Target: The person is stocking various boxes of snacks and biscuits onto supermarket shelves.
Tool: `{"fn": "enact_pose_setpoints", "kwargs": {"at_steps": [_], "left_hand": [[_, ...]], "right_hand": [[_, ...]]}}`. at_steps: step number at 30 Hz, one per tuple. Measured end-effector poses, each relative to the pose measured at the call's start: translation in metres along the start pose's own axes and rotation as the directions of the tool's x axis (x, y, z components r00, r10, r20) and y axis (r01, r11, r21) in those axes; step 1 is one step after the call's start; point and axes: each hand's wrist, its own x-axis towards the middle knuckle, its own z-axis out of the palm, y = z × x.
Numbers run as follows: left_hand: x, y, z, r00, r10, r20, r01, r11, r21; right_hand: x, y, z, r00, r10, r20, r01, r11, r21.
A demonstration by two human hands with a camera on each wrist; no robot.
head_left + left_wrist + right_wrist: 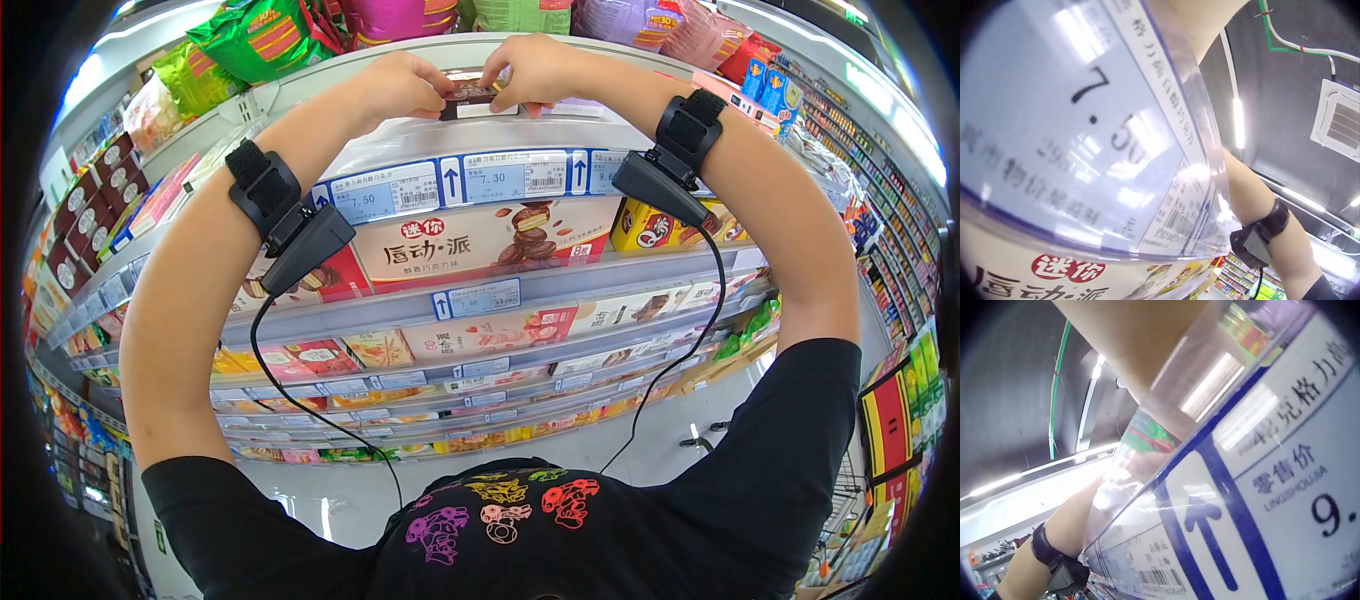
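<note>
On the top shelf, a small dark brown box with a pale strip along its lower front lies between both hands in the head view. My left hand holds its left end with bent fingers. The right hand grips the other end between thumb and fingers. Just below them runs the shelf edge with blue and white price labels. In the left wrist view, a 7.50 price label fills the near side. A 9 price label does so in the right wrist view, and the fingers are mostly hidden there.
Large snack bags line the level behind the top shelf. A wide snack-pie box sits one shelf down, beside a yellow box. More boxed snacks fill the lower shelves. Cables hang from both wrist cameras.
</note>
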Motion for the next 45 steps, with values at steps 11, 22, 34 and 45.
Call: {"fn": "enact_pose_setpoints", "kwargs": {"at_steps": [11, 22, 34, 45], "left_hand": [[-0.006, 0.009, 0.000, 0.998, -0.046, 0.045, 0.042, 0.996, 0.079], [-0.038, 0.040, -0.011, 0.421, 0.832, -0.361, -0.363, 0.519, 0.774], [-0.187, 0.011, 0.123, 0.363, 0.930, 0.058, -0.854, 0.307, 0.420], [-0.157, 0.104, 0.389, 0.303, 0.932, 0.198, -0.944, 0.322, -0.074]], "right_hand": [[0.002, 0.004, 0.003, 0.999, 0.036, 0.016, -0.037, 0.998, 0.051], [-0.075, -0.023, -0.022, 0.664, -0.149, -0.733, 0.165, 0.985, -0.050], [-0.365, -0.021, 0.143, 0.761, 0.128, -0.636, -0.263, 0.957, -0.123], [-0.651, 0.004, 0.144, 0.443, 0.596, -0.669, -0.880, 0.433, -0.197]]}}
